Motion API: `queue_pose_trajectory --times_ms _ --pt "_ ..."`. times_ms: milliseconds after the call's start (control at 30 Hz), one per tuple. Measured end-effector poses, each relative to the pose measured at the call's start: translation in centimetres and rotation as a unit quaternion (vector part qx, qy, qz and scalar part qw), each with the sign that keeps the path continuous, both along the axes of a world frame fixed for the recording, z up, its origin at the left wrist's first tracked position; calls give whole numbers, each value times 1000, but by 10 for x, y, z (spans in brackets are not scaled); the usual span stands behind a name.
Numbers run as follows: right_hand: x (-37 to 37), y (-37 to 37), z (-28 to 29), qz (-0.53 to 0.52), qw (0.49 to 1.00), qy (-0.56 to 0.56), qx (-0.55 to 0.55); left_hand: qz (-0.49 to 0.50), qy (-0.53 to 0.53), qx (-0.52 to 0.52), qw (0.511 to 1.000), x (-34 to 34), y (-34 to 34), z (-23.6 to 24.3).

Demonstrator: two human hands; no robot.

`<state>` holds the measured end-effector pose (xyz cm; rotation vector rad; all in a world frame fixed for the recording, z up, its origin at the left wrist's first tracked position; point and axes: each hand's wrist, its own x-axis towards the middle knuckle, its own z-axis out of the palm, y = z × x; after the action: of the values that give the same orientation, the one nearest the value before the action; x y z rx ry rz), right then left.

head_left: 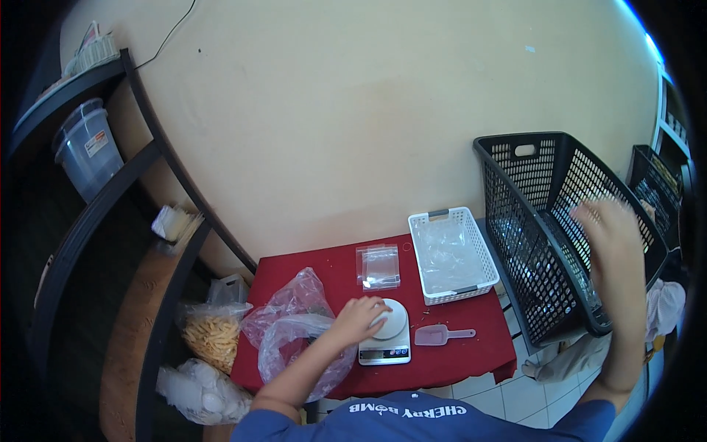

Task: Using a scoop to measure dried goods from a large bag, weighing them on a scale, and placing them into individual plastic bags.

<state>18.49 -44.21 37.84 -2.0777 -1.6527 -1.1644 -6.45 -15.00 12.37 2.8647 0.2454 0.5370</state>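
My left hand (359, 320) rests on the round plate of a white kitchen scale (395, 323), its fingers stretched over the plate's left side. I see nothing held in it. My right hand (613, 225) is raised at the right, in front of a tall black mesh crate (508, 247). Its fingers are smeared by motion. To the right of the scale lies a translucent scoop (433, 335). A crumpled clear plastic bag (291, 306) sits left of the scale, partly behind my left forearm. Behind the scale is a small stack of flat clear bags (380, 267).
A white basket (464, 296) with clear plastic inside stands at the table's back right. Red cloth (346, 258) covers the table. Left of it are a bag of pale yellow pieces (212, 337), a white plastic bag (202, 390) and dark shelving (166, 147) holding a clear bucket (88, 151).
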Motion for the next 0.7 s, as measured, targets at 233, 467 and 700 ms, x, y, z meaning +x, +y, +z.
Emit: queue_pose_trajectory --times_ms 233,467,700 --pt "-39 26 -199 197 866 406 -214 96 50 -97 989 81 78 -62" --pt "-17 27 -387 31 881 431 -191 64 -84 -65 992 169 54 -55" --pt "-14 31 -393 41 887 442 -130 -5 69 -36 997 246 34 -61"
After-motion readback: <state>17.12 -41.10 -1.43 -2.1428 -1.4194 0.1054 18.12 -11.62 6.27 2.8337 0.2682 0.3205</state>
